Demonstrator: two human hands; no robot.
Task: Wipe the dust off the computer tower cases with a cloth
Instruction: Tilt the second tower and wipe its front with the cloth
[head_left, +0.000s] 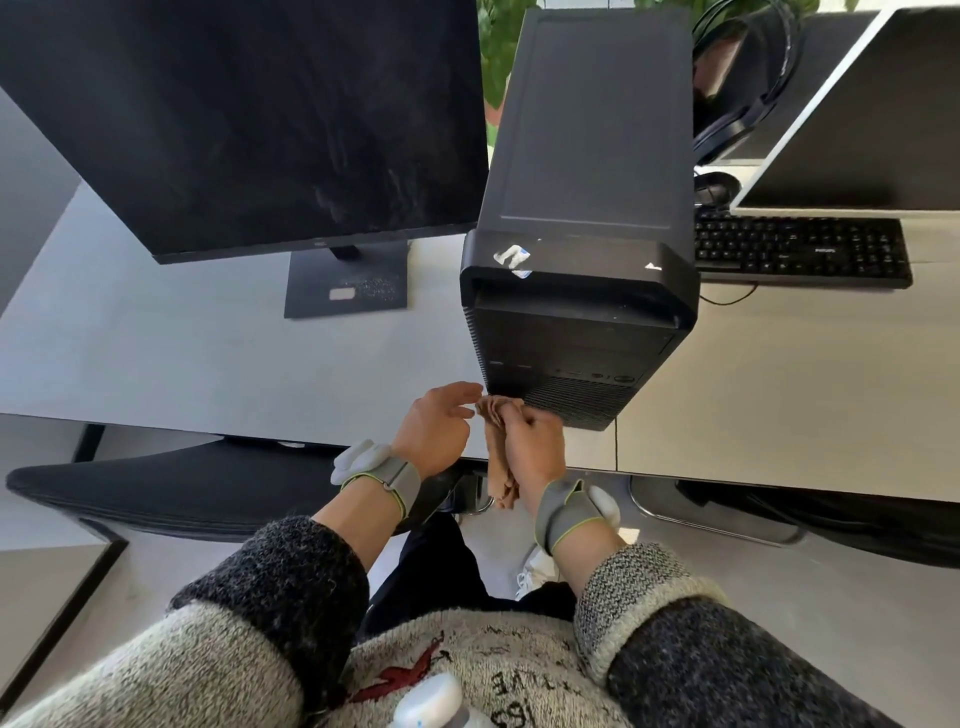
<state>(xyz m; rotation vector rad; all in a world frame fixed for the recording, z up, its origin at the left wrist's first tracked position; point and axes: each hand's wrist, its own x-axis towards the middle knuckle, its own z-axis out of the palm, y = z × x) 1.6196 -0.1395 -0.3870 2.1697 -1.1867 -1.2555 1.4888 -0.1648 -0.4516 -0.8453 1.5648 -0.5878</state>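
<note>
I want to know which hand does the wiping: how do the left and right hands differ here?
The right hand is curled round the cloth, which hangs from it; the left hand has its fingers stretched out, tips by the cloth's top. The right hand sits under the tower front; the left hand is off its left corner. Each wears a grey wristband, and both are at the desk edge.

The black keyboard (802, 252) carries small white lettering that seems to read PHILIPS; the sweater (467, 670) shows upside-down black letters, partly "IVE"; the stickers (511, 258) on the computer tower (587, 156) are torn and unreadable.
</note>
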